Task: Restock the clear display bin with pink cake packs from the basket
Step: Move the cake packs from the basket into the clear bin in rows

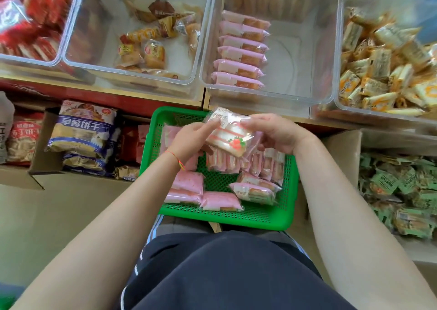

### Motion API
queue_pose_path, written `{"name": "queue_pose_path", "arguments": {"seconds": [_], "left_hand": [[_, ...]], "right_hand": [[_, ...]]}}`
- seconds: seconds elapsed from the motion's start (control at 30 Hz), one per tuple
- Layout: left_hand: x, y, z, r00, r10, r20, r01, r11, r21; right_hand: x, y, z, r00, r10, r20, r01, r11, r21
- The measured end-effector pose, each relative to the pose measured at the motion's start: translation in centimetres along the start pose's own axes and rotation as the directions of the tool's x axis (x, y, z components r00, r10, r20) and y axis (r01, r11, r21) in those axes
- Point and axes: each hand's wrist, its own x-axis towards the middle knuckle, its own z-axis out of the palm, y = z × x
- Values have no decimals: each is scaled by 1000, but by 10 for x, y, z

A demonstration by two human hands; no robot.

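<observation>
**Both hands on one cake pack above the basket**

Nearest, a green perforated plastic basket (220,217) rests on the person's lap, with loose pink cake packs (186,186) lying flat at its 7 o'clock side and others standing on edge toward 2 o'clock. Over its far half the left hand (191,139) and right hand (276,132) together hold a clear-wrapped pink-and-white cake pack with a strawberry print (230,134). The left hand's fingers curl under the pack's near-left edge, index finger stretched along its top; the right hand's fingers curl round its right end. The pack's long axis runs from 11 to 5 o'clock, printed face up.

Beyond, at 12 o'clock, the clear plastic display bin (314,92) holds a row of pink packs (238,54) along its left wall, each lying crosswise, 9 to 3 o'clock.
</observation>
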Motion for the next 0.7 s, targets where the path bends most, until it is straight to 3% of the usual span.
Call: {"name": "queue_pose_path", "arguments": {"seconds": [0.07, 0.17, 0.27, 0.4, 0.47, 0.53, 0.6, 0.7], "left_hand": [[-7, 27, -2, 993, 16, 121, -5, 996, -87], [-7, 58, -4, 987, 83, 136, -40, 955, -293], [4, 83, -3, 990, 138, 37, -120, 943, -311], [38, 108, -1, 961, 181, -208, -229, 945, -232], [63, 118, -2, 927, 232, -296, -280, 951, -133], [85, 124, 0, 891, 340, -301, -324, 940, 103], [103, 131, 5, 849, 466, -247, -364, 857, 364], [130, 140, 16, 803, 588, -96, -409, 662, 629]], "right_hand": [[-5, -21, -16, 999, -43, 10, 43, 999, 22], [-14, -54, -38, 994, -95, 56, 94, 995, 20], [-17, -80, -55, 989, -141, 42, 143, 989, -47], [-2, -100, -74, 954, -204, -221, 186, 978, -99], [11, -109, -86, 878, -260, -403, 255, 965, -67], [26, -120, -96, 780, -338, -527, 325, 938, -120], [45, -132, -107, 667, -450, -594, 328, 893, -309], [74, -149, -120, 487, -650, -584, 163, 724, -670]]}}
